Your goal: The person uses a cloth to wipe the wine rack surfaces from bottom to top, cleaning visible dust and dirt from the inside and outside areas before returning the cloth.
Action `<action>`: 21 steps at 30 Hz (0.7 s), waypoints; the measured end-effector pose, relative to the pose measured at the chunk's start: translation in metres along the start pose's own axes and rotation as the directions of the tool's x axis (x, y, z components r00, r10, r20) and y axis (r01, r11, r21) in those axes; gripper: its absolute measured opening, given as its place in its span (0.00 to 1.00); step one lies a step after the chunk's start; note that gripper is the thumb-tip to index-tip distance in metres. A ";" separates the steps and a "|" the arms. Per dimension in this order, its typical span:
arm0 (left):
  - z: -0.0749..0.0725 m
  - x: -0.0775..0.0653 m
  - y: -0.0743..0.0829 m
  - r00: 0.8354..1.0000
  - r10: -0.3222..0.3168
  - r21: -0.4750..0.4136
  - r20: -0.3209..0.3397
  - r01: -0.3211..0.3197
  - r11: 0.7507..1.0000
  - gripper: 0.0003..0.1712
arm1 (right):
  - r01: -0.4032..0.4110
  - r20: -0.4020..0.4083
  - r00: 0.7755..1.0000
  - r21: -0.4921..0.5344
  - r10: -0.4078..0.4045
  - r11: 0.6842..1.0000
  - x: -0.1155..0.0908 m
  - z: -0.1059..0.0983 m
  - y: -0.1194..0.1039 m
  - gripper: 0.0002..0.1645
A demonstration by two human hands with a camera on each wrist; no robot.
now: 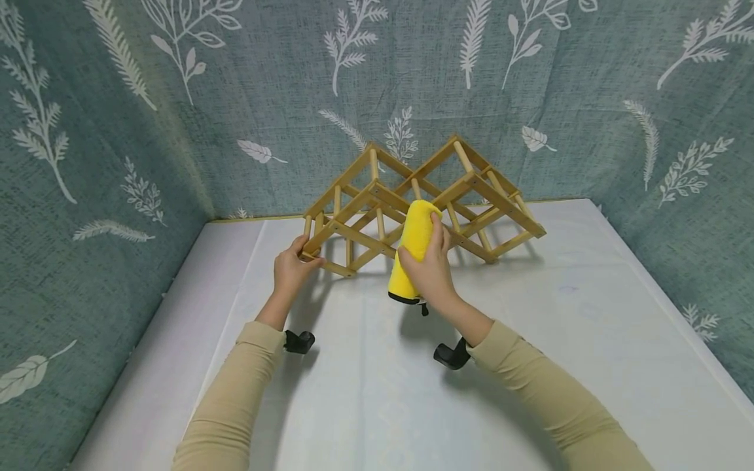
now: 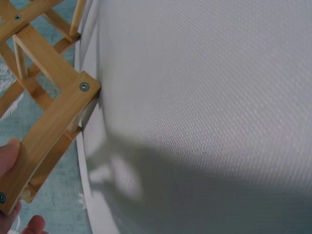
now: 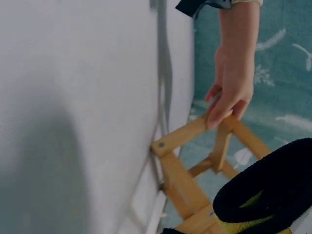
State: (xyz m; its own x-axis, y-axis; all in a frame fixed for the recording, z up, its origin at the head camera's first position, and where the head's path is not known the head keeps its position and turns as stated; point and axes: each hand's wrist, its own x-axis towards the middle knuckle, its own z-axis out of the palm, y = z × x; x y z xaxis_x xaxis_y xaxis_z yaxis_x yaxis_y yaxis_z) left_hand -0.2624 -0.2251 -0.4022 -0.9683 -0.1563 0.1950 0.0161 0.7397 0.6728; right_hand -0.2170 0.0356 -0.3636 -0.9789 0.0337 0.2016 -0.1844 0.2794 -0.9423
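Note:
A wooden lattice rack with zigzag bars and round dowels stands near the back of the white table. My left hand grips its left end, the thumb on the near bar in the left wrist view. My right hand holds a rolled yellow towel with black edging in front of the rack's middle, its upper end near the bars. Whether the towel touches them cannot be told. In the right wrist view, the towel's black-edged end partly hides the rack.
A white cloth covers the table. Behind it hangs a grey-green curtain with white leaf prints, which also lines both sides. Black wrist camera mounts stick out under the sleeves.

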 end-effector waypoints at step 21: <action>0.001 0.000 -0.002 0.999 0.029 0.012 -0.024 -0.028 1.000 0.37 | 0.220 0.142 0.965 0.006 -0.219 0.975 0.009 0.020 -0.052 0.49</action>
State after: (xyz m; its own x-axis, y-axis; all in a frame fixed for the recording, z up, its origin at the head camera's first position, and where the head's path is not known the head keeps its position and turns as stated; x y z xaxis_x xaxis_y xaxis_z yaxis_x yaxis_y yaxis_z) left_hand -0.2626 -0.2260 -0.4040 -0.9612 -0.1506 0.2313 0.0407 0.7515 0.6585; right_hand -0.2182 0.0020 -0.3185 -0.9171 -0.1653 0.3628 -0.3961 0.2744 -0.8762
